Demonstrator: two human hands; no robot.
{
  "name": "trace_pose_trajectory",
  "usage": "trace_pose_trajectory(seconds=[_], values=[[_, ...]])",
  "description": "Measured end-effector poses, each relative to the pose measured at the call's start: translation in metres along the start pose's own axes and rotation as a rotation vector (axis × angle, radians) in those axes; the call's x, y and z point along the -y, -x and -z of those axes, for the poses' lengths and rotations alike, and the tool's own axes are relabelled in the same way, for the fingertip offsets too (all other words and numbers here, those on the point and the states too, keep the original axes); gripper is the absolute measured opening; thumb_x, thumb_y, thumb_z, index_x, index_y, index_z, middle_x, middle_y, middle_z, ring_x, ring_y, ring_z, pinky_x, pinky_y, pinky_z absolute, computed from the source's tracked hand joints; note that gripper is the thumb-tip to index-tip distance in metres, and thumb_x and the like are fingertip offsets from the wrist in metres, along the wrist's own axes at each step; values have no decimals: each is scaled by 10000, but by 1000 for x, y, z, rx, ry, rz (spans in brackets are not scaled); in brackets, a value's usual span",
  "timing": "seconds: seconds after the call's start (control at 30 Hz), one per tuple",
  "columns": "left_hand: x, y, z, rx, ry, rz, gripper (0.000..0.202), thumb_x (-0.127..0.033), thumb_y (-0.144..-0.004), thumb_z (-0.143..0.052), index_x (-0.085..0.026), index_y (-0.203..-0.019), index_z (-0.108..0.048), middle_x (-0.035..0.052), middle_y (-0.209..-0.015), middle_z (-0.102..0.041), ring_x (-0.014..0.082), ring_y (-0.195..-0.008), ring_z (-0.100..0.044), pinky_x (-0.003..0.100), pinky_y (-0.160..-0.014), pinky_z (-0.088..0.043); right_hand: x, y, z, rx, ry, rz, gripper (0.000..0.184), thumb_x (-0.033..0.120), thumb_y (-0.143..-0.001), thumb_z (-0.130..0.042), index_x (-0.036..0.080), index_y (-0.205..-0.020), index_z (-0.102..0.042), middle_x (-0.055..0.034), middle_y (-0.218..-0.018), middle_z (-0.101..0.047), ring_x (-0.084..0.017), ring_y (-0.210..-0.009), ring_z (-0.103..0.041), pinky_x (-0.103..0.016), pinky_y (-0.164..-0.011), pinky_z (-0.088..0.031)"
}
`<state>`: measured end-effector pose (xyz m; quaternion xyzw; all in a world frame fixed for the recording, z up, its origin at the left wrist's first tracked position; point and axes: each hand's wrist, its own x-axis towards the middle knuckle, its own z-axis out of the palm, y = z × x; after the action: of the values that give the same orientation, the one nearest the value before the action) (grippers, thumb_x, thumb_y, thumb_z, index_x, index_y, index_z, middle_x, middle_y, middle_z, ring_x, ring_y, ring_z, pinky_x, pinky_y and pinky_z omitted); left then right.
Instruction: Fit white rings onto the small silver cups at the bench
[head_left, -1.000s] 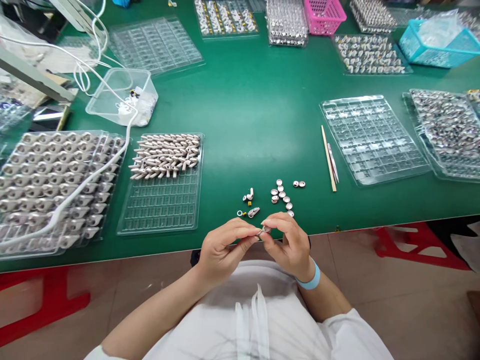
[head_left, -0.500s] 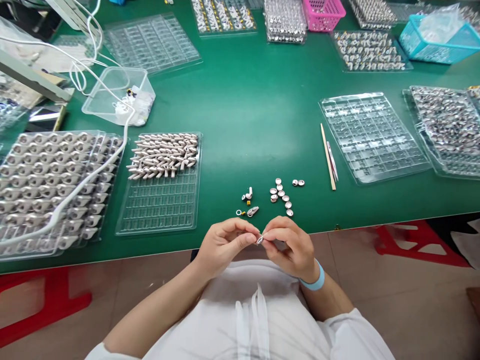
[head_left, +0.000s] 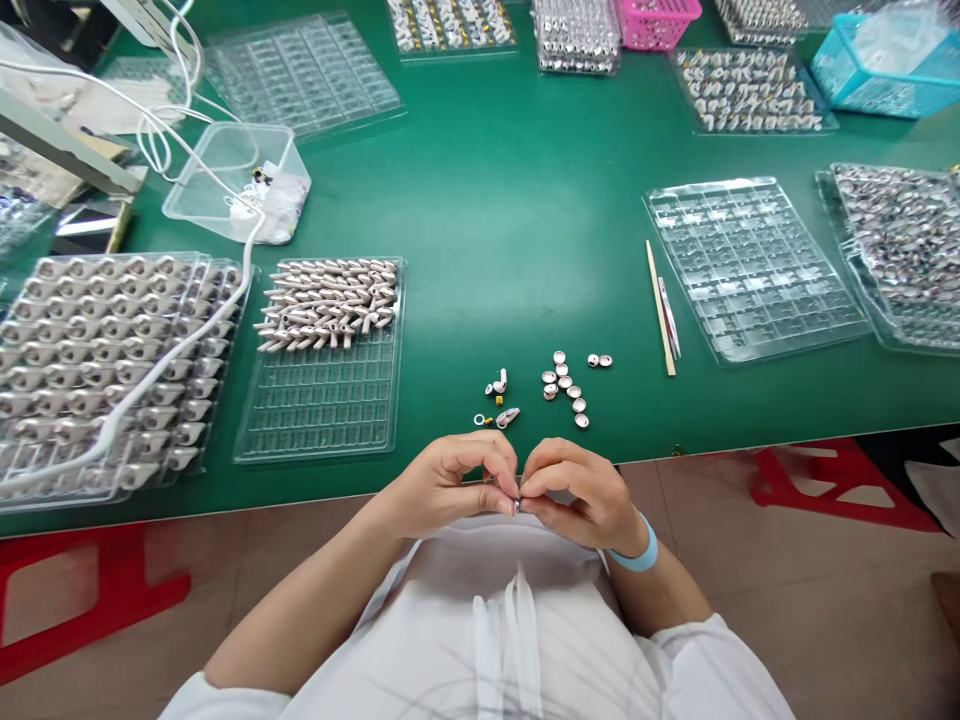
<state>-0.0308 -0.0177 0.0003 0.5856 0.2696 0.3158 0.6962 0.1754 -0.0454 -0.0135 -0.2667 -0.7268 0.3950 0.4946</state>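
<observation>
My left hand (head_left: 457,485) and my right hand (head_left: 581,495) meet in front of my body, just off the table's near edge. Both pinch one small silvery earbud shell piece (head_left: 517,506), mostly covered by the fingertips. Beyond them on the green table lie a white earbud stem part (head_left: 500,381), a tiny yellow piece (head_left: 499,400), a white ring (head_left: 479,420) and a grey earbud shell (head_left: 508,417). Several round silvery caps (head_left: 574,392) form a loose cluster to the right of these, with two more caps (head_left: 604,361) apart from it.
At left stand a partly filled tray of grey stems (head_left: 322,400) and a stacked tray of shells (head_left: 97,350), crossed by a white cable (head_left: 180,350). A wooden stick (head_left: 660,310) and tweezers (head_left: 669,318) lie beside a clear tray (head_left: 757,270) at right.
Both hands have drawn slightly closer to my body with the small piece, and the fingers have closed further over it. The view has shifted a little; the table items stay put.
</observation>
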Motion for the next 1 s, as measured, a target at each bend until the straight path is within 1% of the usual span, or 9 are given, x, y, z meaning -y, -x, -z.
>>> trace_pose_trajectory(seconds=[0.27, 0.4, 0.53, 0.73, 0.87, 1.0], values=[[2, 1, 2, 35, -13, 20, 102, -157, -800, -762, -145, -762, -668, 24, -786, -599, 123, -731, -560, 239, -690, -460, 0, -1, -1, 11, -25, 11, 146, 106, -880, -631, 192, -998, -626, -63, -876, -632, -142, -757, -618, -264, -652, -546], [2, 2, 2, 47, -35, 13, 102, -185, -863, -696, -143, -775, -664, 36, -799, -601, 126, -736, -561, 238, -694, -462, -1, -1, -2, 14, -13, 17, 134, 111, -886, -623, 193, -992, -620, -62, -877, -635, -139, -754, -619, -257, -652, -542], [1, 3, 0, 37, -83, 2, 145, -244, -907, -644, -142, -804, -654, 53, -823, -603, 135, -747, -564, 248, -700, -471, 0, -1, -3, 4, 13, 23, 134, 114, -887, -619, 195, -994, -616, -61, -880, -636, -138, -751, -618, -259, -655, -543], [1, 3, -2, 10, -139, -22, 184, -281, -927, -617, -152, -797, -636, 56, -806, -602, 146, -747, -563, 262, -701, -472, 0, 0, -4, -8, 29, 28, 189, 83, -866, -622, 196, -1017, -625, -61, -870, -627, -142, -733, -606, -271, -640, -545], [0, 2, -1, 25, -169, -24, 212, -309, -932, -609, -149, -797, -642, 63, -806, -613, 147, -743, -566, 263, -705, -476, -1, 1, -5, -11, 36, 27, 196, 76, -860, -615, 205, -1007, -627, -49, -855, -626, -139, -723, -601, -271, -643, -549], [-1, 2, 0, 60, -188, -44, 200, -292, -945, -591, -149, -815, -646, 60, -814, -608, 140, -744, -564, 250, -704, -474, -1, 1, -5, 9, 20, 35, 218, 42, -839, -609, 204, -985, -617, -49, -851, -624, -137, -726, -599, -265, -638, -544]])
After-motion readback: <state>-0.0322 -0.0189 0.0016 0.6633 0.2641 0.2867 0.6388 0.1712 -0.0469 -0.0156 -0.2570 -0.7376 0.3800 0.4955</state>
